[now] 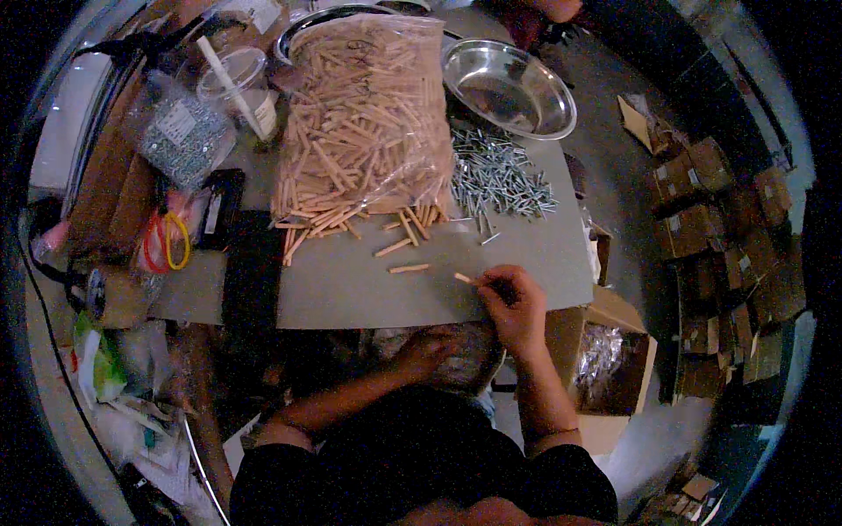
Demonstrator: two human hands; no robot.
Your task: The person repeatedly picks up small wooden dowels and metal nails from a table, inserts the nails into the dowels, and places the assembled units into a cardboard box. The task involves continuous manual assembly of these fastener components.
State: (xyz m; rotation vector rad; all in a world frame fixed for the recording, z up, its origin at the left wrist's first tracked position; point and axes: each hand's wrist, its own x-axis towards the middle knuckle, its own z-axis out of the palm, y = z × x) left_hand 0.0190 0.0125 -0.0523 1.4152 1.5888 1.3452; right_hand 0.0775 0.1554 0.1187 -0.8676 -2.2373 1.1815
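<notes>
Over the front part of the grey table (342, 298), my right hand (515, 302) pinches a short wooden dowel (463, 278) between thumb and fingers. Another dowel (409, 268) lies by itself to the left of it. Beyond that, a clear plastic bag (364, 114) full of wooden dowels lies with dowels spilling from its near end. A heap of silvery metal pins or screws (500, 175) sits right of the bag. My left hand (427, 352) is low, just below the table's front edge, in dark shade; its fingers are too dim to read.
A shiny steel bowl (509, 88) stands at the back right. On the left are a bag of small metal parts (186, 131), a clear plastic tub (232, 74) and red and yellow loops (167, 241). An open cardboard box (614, 368) is at my right; stacked cartons (702, 228) stand beyond.
</notes>
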